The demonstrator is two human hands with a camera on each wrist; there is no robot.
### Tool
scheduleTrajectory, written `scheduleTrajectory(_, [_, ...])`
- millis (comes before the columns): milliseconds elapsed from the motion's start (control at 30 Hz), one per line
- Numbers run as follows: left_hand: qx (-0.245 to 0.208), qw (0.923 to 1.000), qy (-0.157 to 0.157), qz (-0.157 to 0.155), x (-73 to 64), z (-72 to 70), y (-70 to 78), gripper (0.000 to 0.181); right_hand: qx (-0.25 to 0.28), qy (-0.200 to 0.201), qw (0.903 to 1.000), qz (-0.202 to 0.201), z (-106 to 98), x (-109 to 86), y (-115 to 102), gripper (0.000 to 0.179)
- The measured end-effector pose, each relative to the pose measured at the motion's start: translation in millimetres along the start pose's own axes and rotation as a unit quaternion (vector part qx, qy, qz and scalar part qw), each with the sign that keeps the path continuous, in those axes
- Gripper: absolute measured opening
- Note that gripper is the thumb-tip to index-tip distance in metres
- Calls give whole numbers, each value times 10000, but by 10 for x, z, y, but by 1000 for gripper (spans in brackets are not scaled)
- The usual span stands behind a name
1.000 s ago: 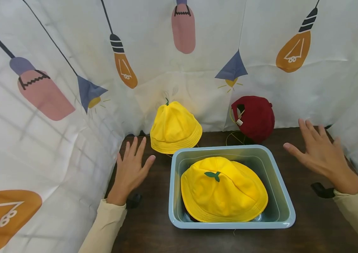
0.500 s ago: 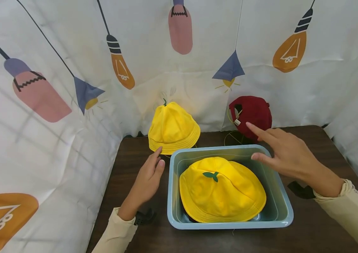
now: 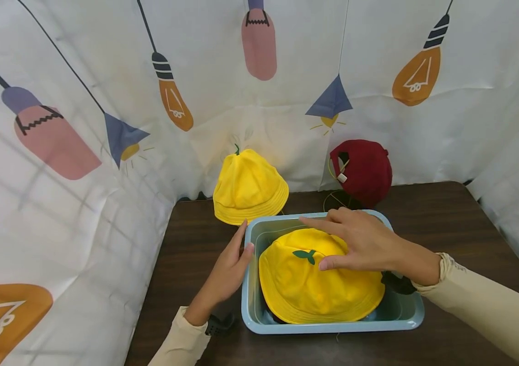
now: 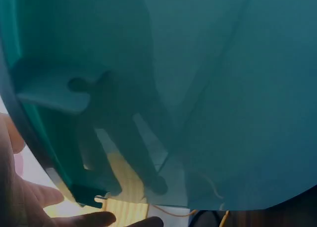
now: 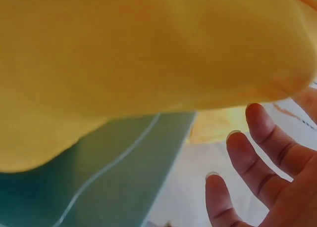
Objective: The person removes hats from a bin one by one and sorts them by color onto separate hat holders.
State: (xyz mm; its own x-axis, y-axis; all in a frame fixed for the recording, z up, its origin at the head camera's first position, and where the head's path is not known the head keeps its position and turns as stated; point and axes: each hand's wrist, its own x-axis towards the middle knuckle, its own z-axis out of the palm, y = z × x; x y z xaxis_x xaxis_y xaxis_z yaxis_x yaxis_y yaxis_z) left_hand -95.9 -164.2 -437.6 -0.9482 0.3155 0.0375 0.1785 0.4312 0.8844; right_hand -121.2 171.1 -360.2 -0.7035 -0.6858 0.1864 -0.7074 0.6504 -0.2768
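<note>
A yellow bucket hat (image 3: 305, 290) with a green leaf tab on its crown lies in a light blue plastic tub (image 3: 333, 328). My right hand (image 3: 360, 241) is over the hat, fingers spread and slightly bent, thumb apart from them, covering part of the crown. In the right wrist view, the fingers (image 5: 267, 177) stand beside the yellow cloth without gripping it. My left hand (image 3: 227, 272) is at the tub's left wall, its fingers extended along the outside near the upper left corner. The left wrist view shows the tub's bluish wall (image 4: 237, 88) filling most of the picture, with fingertips below it.
A second yellow bucket hat (image 3: 250, 188) sits on a wire stand behind the tub's left corner. To its right, a dark red cap (image 3: 367, 170) hangs on another wire stand. The dark wooden table (image 3: 447, 218) backs onto a white curtain (image 3: 287, 122) printed with lamps.
The right hand has swept left from beside the tub to above the hat in it. The left hand has moved right, up to the tub's left side. The hats and tub have stayed put.
</note>
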Motion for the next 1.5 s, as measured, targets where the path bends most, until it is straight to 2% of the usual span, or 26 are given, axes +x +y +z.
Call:
scheduleTrajectory(400, [-10,9999,-79,-110,-24,56,-95,64,-13,426,9976,-548,123,23,5,52])
scheduleTrajectory(700, [-56,9999,-89,-111,-15,43,-130,61,227,575,9963,-603,179,13,25,33])
scheduleTrajectory(933, [-104,9998,-165,103,5,-11,-229,60,321,692,9954,-587,200,1,52,28])
scheduleTrajectory(1200, [-400,9983,-410,64,30,-80,-298,60,293,818,9950,-490,184,-27,63,26])
scheduleTrajectory(1500, [-373,9983,-411,182,50,-72,-335,59,375,1202,9901,-615,191,-39,109,26])
